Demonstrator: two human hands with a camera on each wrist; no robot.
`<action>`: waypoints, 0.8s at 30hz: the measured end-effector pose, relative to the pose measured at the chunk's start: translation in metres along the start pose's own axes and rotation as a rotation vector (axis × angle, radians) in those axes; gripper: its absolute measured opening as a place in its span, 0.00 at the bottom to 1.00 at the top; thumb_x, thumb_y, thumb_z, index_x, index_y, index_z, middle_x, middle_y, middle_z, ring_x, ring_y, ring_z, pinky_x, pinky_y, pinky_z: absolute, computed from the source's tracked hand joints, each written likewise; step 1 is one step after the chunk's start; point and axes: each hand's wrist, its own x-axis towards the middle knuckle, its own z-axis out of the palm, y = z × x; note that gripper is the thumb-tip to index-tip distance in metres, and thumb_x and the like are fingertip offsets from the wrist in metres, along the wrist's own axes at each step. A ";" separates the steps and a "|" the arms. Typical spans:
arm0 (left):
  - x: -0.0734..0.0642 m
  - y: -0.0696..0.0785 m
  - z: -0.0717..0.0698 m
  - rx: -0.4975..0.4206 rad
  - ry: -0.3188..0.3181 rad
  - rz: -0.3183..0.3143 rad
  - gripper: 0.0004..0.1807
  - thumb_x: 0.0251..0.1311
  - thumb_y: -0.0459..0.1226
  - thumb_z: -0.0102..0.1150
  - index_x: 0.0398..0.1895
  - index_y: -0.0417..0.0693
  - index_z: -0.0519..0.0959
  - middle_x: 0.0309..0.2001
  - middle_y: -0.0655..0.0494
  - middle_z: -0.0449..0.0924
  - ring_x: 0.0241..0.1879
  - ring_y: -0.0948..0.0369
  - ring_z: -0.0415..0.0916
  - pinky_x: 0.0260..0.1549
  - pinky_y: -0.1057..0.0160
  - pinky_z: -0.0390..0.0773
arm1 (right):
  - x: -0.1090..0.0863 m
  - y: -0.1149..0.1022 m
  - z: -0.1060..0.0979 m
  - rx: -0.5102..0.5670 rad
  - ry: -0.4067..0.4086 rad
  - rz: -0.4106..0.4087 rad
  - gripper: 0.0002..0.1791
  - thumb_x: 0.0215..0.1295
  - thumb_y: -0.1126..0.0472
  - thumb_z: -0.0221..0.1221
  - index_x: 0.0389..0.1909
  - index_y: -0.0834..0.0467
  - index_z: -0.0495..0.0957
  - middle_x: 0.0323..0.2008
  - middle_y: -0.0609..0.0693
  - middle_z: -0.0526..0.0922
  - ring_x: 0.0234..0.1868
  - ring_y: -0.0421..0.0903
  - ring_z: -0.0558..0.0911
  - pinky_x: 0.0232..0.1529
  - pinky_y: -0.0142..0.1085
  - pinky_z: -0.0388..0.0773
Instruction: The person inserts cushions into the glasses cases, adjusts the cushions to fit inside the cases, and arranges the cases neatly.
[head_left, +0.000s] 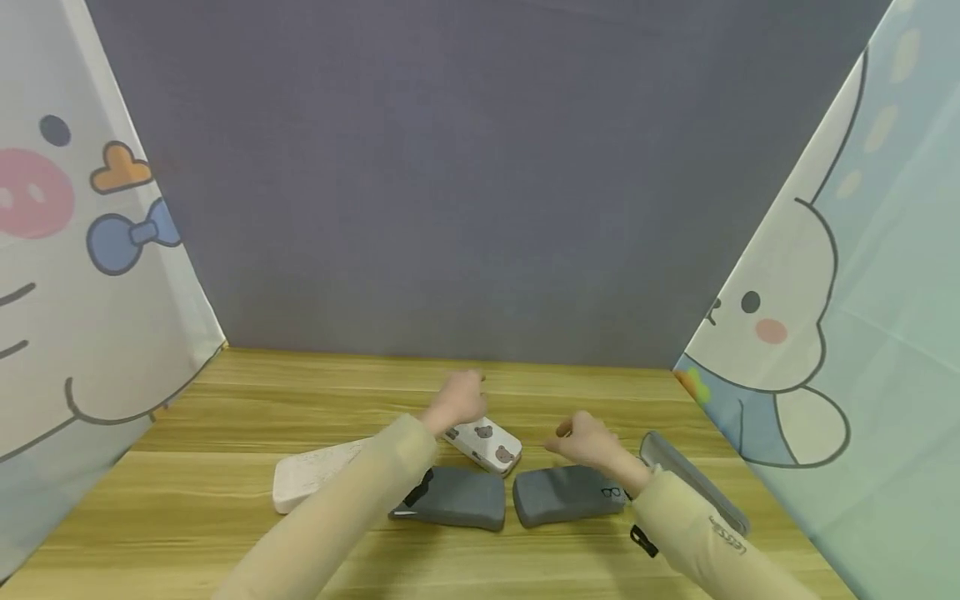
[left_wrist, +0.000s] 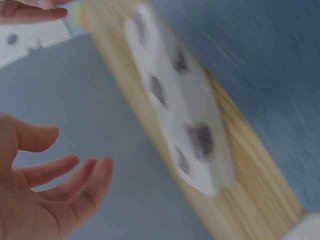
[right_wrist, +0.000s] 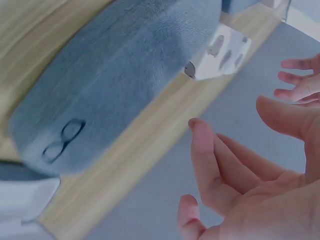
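A white case printed with brown bears (head_left: pixel 497 450) lies slanted on the wooden table, just behind two grey cases. Over its far end hovers my left hand (head_left: pixel 459 397); in the left wrist view its fingers (left_wrist: pixel 95 185) are loosely bent around nothing, apart from the bear-print case (left_wrist: pixel 175 100). My right hand (head_left: pixel 588 442) is above the far edge of the grey glasses case (head_left: pixel 562 496), which bears a small spectacles mark. Thumb and fingers of that hand (right_wrist: pixel 260 185) stand apart with no object between them. The second grey case (head_left: pixel 465 500) is partly behind the left sleeve.
At left, a speckled white case (head_left: pixel 315 471) is partly covered by the left forearm. A long narrow grey case (head_left: pixel 693 482) lies slanted at right, beside the right sleeve. A dark strap (head_left: pixel 643 541) shows near that sleeve. Grey cloth (head_left: pixel 450 183) hangs behind the table.
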 end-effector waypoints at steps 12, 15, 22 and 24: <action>-0.041 0.059 0.010 0.014 -0.077 0.187 0.20 0.69 0.37 0.51 0.60 0.35 0.72 0.54 0.40 0.77 0.21 0.63 0.71 0.29 0.67 0.74 | -0.050 0.018 -0.032 0.060 -0.036 -0.065 0.25 0.61 0.56 0.63 0.53 0.69 0.76 0.40 0.57 0.85 0.39 0.50 0.84 0.35 0.43 0.81; -0.056 0.068 0.016 0.056 -0.086 0.231 0.20 0.68 0.39 0.53 0.58 0.38 0.73 0.55 0.43 0.78 0.40 0.58 0.80 0.40 0.64 0.79 | -0.062 0.028 -0.037 0.100 -0.088 -0.086 0.27 0.62 0.56 0.63 0.54 0.71 0.74 0.41 0.58 0.85 0.38 0.49 0.84 0.34 0.41 0.80; -0.090 0.072 0.028 0.094 -0.181 0.374 0.19 0.66 0.41 0.55 0.55 0.39 0.76 0.48 0.49 0.82 0.46 0.60 0.80 0.39 0.70 0.79 | -0.088 0.053 -0.045 0.134 -0.180 -0.188 0.27 0.63 0.54 0.61 0.54 0.72 0.74 0.47 0.63 0.83 0.39 0.44 0.84 0.34 0.35 0.80; -0.097 0.071 0.034 0.102 -0.213 0.409 0.18 0.66 0.42 0.55 0.54 0.41 0.77 0.47 0.50 0.82 0.42 0.64 0.79 0.35 0.73 0.77 | -0.095 0.060 -0.045 0.133 -0.200 -0.185 0.26 0.64 0.55 0.61 0.54 0.72 0.74 0.45 0.61 0.84 0.38 0.41 0.83 0.33 0.33 0.79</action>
